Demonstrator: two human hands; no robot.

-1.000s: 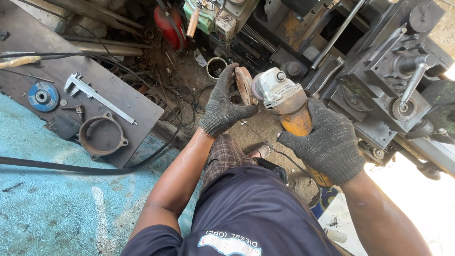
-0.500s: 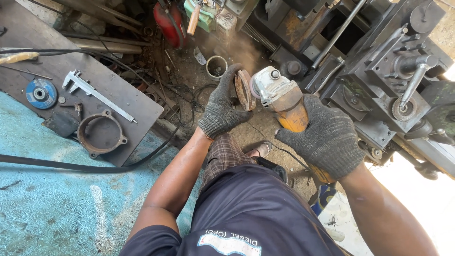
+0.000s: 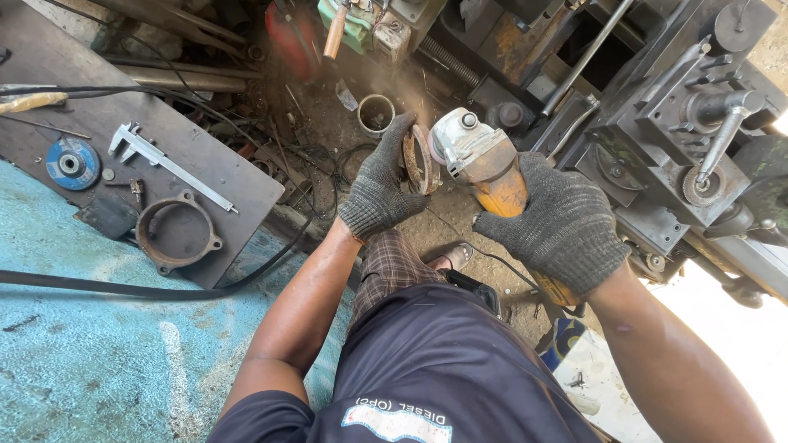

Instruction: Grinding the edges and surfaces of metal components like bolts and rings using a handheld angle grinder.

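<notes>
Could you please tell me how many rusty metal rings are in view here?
2: one rusty ring held in the gloved left hand against the angle grinder; one flanged ring lying on the dark plate. Clutter may hide others.

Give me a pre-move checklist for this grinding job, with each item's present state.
1. Left hand gloved and gripping the rusty ring: ok.
2. Right hand gloved and around the angle grinder body: ok.
3. Ring clamped in a fixture: not ok, it is hand-held.
4. Guard over the disc: cannot tell, the ring hides it.
5. Foot protected: not ok, bare toes show below the work.
6. Black cable away from the disc: ok, it lies across the blue floor.
</notes>
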